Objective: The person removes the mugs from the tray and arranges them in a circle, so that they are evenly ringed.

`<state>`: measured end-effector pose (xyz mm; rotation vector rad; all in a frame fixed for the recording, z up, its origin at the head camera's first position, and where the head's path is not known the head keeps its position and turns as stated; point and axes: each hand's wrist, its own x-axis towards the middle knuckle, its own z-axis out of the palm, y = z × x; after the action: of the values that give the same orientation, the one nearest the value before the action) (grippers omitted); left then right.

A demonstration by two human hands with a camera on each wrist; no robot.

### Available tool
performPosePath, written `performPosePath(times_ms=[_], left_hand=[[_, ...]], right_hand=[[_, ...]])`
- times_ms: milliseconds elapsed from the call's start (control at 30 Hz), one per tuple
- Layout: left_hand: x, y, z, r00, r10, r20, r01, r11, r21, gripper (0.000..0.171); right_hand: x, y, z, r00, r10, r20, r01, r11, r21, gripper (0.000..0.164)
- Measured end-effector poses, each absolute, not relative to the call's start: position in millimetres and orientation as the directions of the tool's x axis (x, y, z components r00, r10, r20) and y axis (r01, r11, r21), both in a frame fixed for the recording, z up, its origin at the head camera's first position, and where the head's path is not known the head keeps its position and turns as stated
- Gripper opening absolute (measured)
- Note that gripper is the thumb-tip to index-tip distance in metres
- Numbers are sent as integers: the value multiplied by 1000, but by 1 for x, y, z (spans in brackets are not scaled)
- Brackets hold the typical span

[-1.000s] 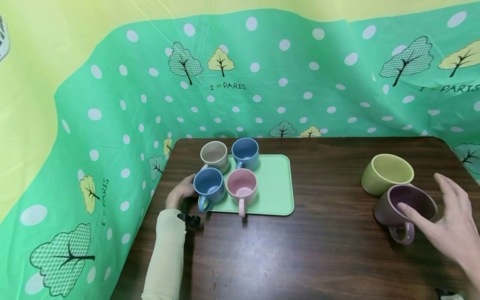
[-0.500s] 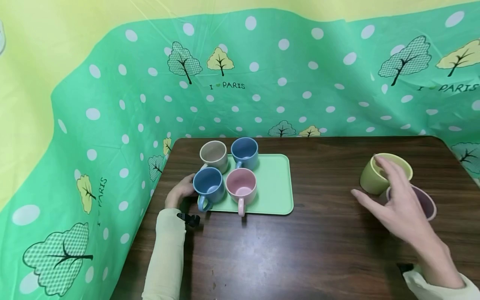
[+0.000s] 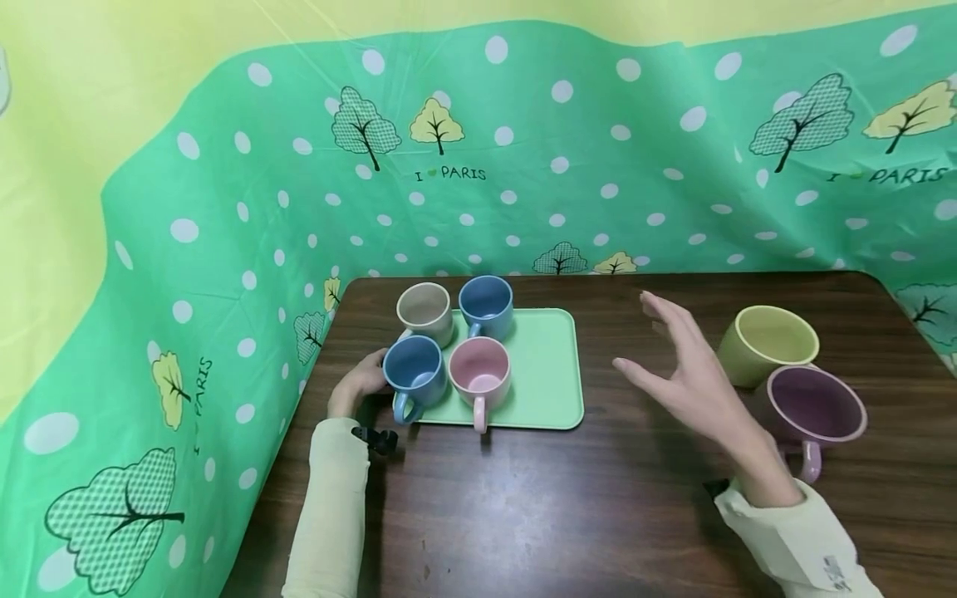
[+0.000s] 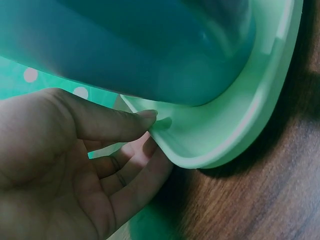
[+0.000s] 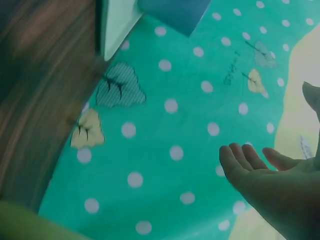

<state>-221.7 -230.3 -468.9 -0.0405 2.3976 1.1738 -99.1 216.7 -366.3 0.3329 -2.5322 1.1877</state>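
The left hand pinches the left edge of the green tray, which lies on the wooden table with four mugs gathered at its left; the right hand hovers empty, fingers spread, between tray and purple mug; the step appears to be steadying the tray; gripping its right edge would call for bringing those fingers leftward, then closing them.

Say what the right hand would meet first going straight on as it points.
The right hand would likely meet the green polka-dot cloth behind the wood-grain table; depth is unclear.
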Motion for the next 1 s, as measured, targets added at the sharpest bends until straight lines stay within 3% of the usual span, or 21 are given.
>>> performPosePath(times_ms=[467,700,1000], left_hand=[[-220,-231,-471,-904,153,-398,-214,644,734,48],[-221,-232,-472,-908,210,-363,-140,665,733,51],[-222,-231,-472,-907,167,-387,-188,660,727,43]], right_hand=[[-132,169,-391,-941,-192,279,-339,536,-773,80],[-143,147,-404,-929,-257,268,-361,457,-813,79],[-149,121,-427,-912,-326,249,-377,429,-821,83]])
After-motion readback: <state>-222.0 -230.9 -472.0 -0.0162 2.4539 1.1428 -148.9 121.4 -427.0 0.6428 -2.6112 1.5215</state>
